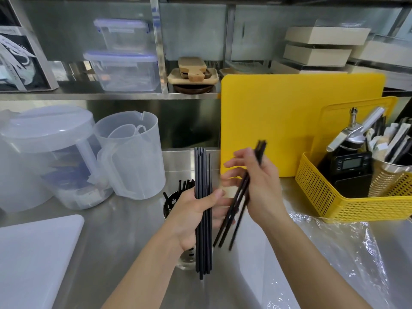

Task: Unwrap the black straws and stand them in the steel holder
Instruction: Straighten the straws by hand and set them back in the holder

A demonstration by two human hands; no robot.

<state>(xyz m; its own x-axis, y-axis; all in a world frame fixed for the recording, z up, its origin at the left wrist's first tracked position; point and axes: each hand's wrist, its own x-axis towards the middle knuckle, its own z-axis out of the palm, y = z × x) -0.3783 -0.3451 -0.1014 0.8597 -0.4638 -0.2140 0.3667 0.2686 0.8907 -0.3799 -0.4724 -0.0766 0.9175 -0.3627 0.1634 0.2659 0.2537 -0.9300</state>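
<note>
My left hand (192, 216) grips an upright bundle of black straws (202, 172) over the middle of the steel counter. Just behind and below that hand stands the perforated steel holder (170, 202), with a few black straws poking out of its top; most of it is hidden by my hand and the bundle. My right hand (259, 188) holds a smaller, slanted bunch of black straws (236, 208), blurred by motion, a little to the right of the left bundle. Clear plastic wrap (347, 248) lies crumpled on the counter at the right.
Clear plastic jugs (131, 157) stand at the left, a white board (33, 259) lies at the front left. A yellow cutting board (289, 117) leans at the back. A yellow basket (338, 197) at the right holds a scale, tools and another steel cup of wrapped straws.
</note>
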